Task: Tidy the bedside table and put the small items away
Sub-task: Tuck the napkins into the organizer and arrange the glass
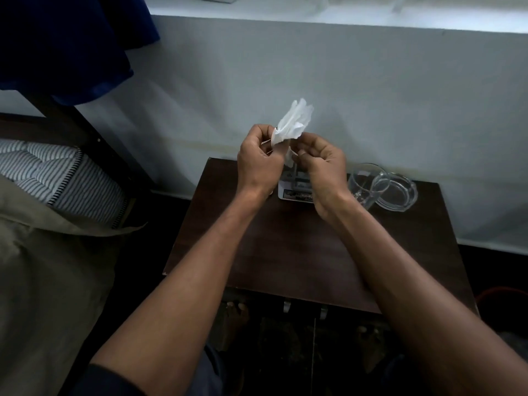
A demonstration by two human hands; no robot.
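Observation:
A crumpled white tissue is held up above the back of the dark wooden bedside table. My left hand pinches its lower left part. My right hand grips its lower end from the right. Both hands are close together, above a small white device that lies on the table and is partly hidden by them. A clear glass mug and a clear glass ashtray stand at the table's back right.
A bed with a striped mattress and beige sheet lies to the left. Dark blue fabric hangs at the upper left. A pale wall runs behind the table. Two metal handles show on the table's front.

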